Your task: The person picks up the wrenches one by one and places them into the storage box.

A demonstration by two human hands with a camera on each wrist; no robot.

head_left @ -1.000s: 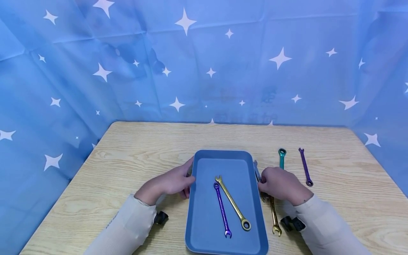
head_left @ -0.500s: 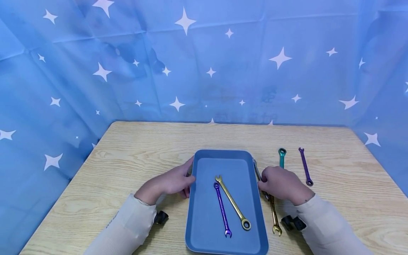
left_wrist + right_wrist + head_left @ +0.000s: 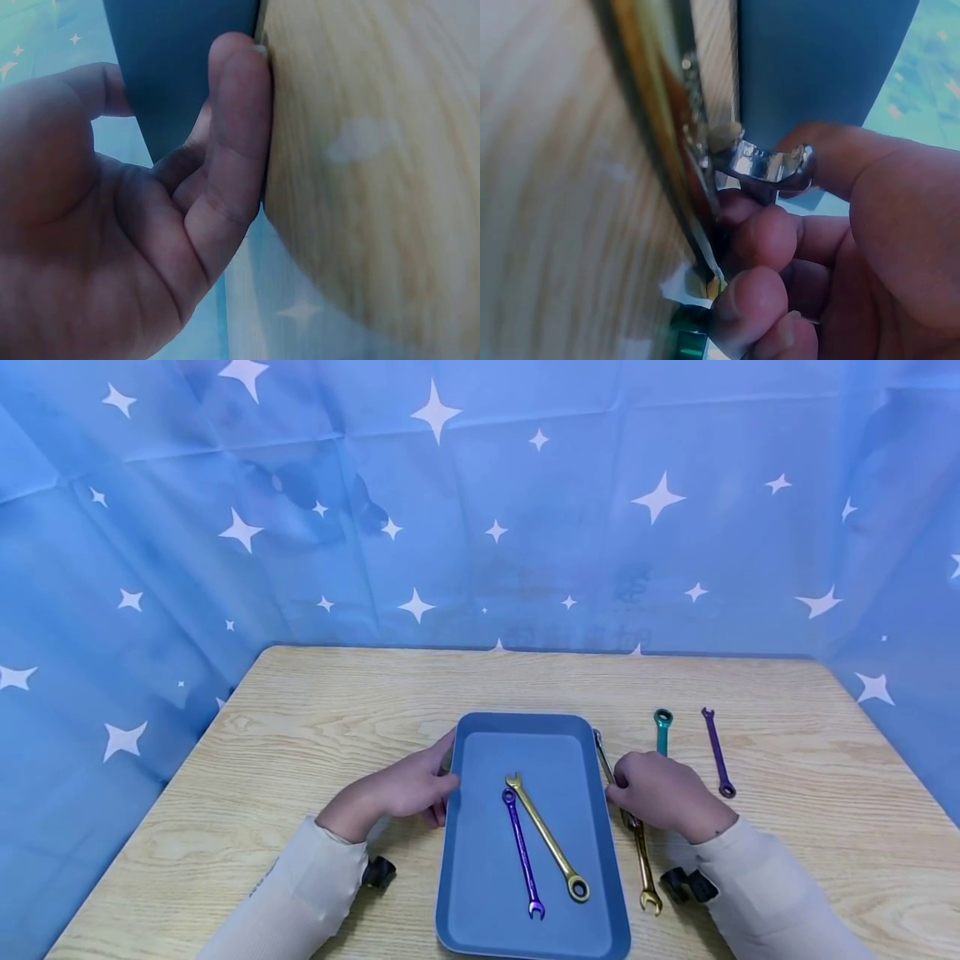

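Observation:
My left hand [image 3: 405, 785] grips the left side of a blue tray [image 3: 532, 727], thumb over the rim and fingers curled against the outer wall [image 3: 180, 60]. Just right of the tray, my right hand [image 3: 660, 789] pinches a silver combination wrench [image 3: 603, 752] between thumb and fingers. Its shiny open end [image 3: 769, 166] pokes out of the grip, and the fingers cover its middle. Below that hand lies a gold wrench [image 3: 647, 877], its upper part hidden. Inside the tray are a purple wrench [image 3: 522, 852] and another gold wrench [image 3: 546, 835].
Beyond the right hand lie a teal wrench [image 3: 663, 731], partly covered, and a second purple wrench [image 3: 717, 752]. Everything stands on a wood-grain table [image 3: 352, 693]. A blue star-patterned cloth [image 3: 487, 485] hangs behind it and at both sides.
In my right hand the silver wrench has turned and shifted slightly, its far end now closer to the tray's rim. The left hand and the tray have stayed put.

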